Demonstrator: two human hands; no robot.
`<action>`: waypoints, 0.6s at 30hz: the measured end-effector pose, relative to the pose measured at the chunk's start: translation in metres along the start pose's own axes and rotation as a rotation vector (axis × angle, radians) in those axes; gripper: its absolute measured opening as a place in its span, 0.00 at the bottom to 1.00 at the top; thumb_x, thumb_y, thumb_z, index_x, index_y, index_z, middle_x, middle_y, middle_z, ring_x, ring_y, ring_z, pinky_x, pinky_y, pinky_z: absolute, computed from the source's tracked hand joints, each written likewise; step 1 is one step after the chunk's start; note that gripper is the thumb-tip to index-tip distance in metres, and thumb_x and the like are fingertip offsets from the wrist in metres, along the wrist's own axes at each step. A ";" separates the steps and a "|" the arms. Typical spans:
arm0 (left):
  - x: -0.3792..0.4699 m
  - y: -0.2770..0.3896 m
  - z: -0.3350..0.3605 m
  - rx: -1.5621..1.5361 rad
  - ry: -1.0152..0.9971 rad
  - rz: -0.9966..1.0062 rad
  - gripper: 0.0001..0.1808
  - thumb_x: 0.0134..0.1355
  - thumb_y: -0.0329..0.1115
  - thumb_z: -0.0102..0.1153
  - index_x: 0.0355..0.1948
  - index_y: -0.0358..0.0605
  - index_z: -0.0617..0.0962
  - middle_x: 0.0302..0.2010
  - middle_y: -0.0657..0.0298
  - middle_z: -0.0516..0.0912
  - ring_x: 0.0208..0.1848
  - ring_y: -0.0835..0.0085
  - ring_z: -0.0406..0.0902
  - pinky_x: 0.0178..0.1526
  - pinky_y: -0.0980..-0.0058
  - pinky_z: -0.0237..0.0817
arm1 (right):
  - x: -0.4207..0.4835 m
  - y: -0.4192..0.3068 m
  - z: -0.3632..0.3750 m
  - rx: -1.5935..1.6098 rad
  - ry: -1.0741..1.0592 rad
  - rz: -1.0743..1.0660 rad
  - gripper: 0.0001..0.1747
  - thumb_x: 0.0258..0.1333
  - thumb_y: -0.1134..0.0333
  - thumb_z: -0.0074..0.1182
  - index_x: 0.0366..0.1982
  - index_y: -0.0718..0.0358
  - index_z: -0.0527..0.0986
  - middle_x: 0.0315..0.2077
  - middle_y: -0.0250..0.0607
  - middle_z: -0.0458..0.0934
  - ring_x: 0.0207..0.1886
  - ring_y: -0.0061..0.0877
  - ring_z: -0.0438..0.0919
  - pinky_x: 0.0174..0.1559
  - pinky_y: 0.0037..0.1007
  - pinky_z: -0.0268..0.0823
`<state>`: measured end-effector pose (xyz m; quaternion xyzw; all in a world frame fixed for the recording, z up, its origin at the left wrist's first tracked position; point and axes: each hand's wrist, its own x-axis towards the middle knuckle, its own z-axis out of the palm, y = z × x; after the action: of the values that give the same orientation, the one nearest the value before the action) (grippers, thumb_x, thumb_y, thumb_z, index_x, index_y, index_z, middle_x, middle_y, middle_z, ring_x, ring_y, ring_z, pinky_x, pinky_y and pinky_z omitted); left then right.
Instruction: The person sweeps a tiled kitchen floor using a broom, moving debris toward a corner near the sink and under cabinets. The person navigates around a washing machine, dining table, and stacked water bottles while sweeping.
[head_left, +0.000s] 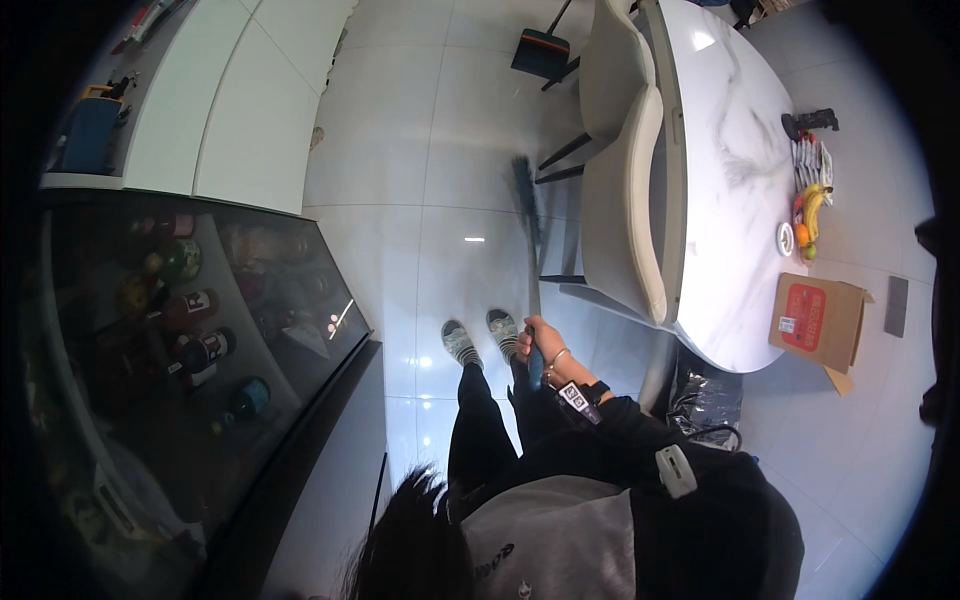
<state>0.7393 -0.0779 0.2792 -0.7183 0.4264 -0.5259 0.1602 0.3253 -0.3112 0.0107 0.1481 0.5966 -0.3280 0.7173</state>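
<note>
My right hand (546, 346) is closed around the handle of a broom (533, 277), with a bracelet at the wrist. The dark, slightly blurred bristles (524, 187) point away from me, beside the legs of a cream dining chair (621, 217). Whether they touch the floor I cannot tell. Farther ahead, a dark dustpan (541, 54) with an orange stripe stands on the pale floor tiles (375, 150). My left hand is out of view.
At left stand a glass-fronted cabinet (285, 360) with several bottles and a white cabinet (255, 112). A marble-patterned table (739, 247) at right carries fruit (810, 214) and a cardboard box (817, 319). A black plastic bag (703, 397) sits below the table's near end.
</note>
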 end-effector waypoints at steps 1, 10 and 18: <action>0.000 0.000 0.000 0.001 -0.001 -0.001 0.32 0.63 0.43 0.35 0.62 0.32 0.52 0.63 0.33 0.39 0.65 0.37 0.33 0.59 0.39 0.29 | 0.006 -0.002 -0.002 0.005 0.014 -0.005 0.13 0.51 0.62 0.40 0.16 0.57 0.58 0.09 0.32 0.58 0.11 0.23 0.59 0.15 0.26 0.53; -0.001 0.005 -0.011 0.003 -0.021 0.014 0.32 0.63 0.43 0.36 0.62 0.32 0.52 0.63 0.33 0.39 0.65 0.37 0.33 0.59 0.39 0.29 | 0.085 -0.029 0.017 0.255 -0.600 0.273 0.16 0.50 0.61 0.41 0.12 0.56 0.58 0.09 0.29 0.57 0.15 0.21 0.59 0.19 0.23 0.54; -0.006 -0.002 -0.009 -0.012 -0.025 -0.001 0.31 0.62 0.43 0.38 0.62 0.34 0.54 0.63 0.34 0.40 0.65 0.37 0.34 0.59 0.39 0.29 | 0.029 -0.055 0.010 0.369 -0.538 0.114 0.19 0.54 0.61 0.40 0.11 0.56 0.58 0.09 0.25 0.57 0.11 0.16 0.56 0.15 0.18 0.52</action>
<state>0.7320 -0.0697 0.2801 -0.7261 0.4270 -0.5143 0.1610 0.2996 -0.3664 -0.0051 0.2171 0.3071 -0.4172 0.8274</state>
